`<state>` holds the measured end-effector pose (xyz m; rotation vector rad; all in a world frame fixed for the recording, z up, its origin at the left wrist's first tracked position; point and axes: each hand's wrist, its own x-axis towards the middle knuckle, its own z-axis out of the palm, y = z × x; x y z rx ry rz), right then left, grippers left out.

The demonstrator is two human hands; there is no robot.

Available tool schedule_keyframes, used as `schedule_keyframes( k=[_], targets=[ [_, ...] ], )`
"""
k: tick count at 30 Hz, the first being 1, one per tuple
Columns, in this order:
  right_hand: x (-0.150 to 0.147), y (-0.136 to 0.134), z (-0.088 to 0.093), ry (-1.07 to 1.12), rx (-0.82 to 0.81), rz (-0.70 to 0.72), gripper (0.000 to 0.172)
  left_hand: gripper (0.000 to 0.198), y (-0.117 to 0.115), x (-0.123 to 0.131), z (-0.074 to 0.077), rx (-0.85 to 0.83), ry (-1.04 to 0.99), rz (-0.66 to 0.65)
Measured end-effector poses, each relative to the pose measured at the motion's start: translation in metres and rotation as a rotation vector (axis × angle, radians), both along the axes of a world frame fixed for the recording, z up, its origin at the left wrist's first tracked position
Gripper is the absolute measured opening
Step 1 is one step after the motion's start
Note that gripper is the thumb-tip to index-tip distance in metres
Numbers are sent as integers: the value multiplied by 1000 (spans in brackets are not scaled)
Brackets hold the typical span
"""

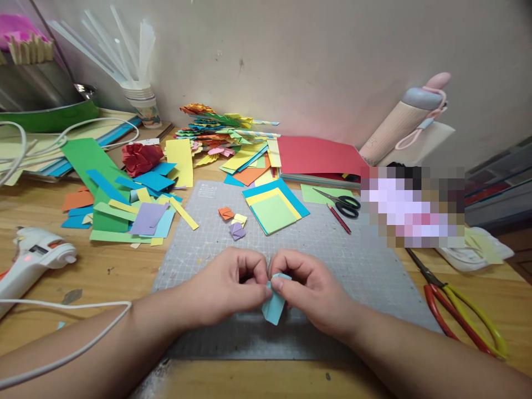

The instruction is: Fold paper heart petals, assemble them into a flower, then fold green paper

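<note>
A small piece of light blue paper (pixel 274 309) with a fold in it is pinched between my two hands, above the grey cutting mat (pixel 353 238). My left hand (pixel 233 282) grips its left edge between thumb and curled fingers. On the other side, my right hand (pixel 313 288) presses its thumb on the upper part of the paper. Beyond my hands lie small folded paper pieces: an orange one (pixel 226 213), a yellow one (pixel 240 219) and a purple one (pixel 236 231). Stacked square sheets (pixel 276 213) in green, yellow and blue rest farther back.
Black-handled scissors (pixel 347 206) and a red pencil (pixel 339 219) lie at the mat's back right. Larger red-and-yellow-handled scissors (pixel 461 316) are at the right. Coloured paper scraps (pixel 149 219) and a glue gun (pixel 37 255) are on the left; a white cable (pixel 91 349) crosses my left forearm.
</note>
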<state>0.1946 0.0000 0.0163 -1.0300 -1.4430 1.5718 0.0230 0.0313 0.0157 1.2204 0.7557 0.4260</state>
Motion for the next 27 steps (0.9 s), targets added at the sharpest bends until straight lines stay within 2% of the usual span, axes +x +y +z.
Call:
schedule_keyframes(
  k=[5, 9, 13, 18, 23, 27],
  targets=[
    [1, 0, -3, 46, -103, -38, 17, 24, -1, 1, 4, 63, -17, 97],
    [1, 0, -5, 48, -117, -25, 19, 25, -1, 2, 7, 77, -31, 187],
    [1, 0, -4, 46, -87, -77, 20, 20, 1, 5, 5, 27, -123, 164],
    [3, 0, -2, -16, -80, -87, 20, 16, 2, 5, 4, 31, -72, 206],
    [1, 1, -2, -53, -70, -105, 17, 13, 3, 7, 7, -3, -147, 204],
    [0, 3, -2, -64, -75, -128, 17, 9, 5, 7, 6, -15, -108, 236]
  ],
)
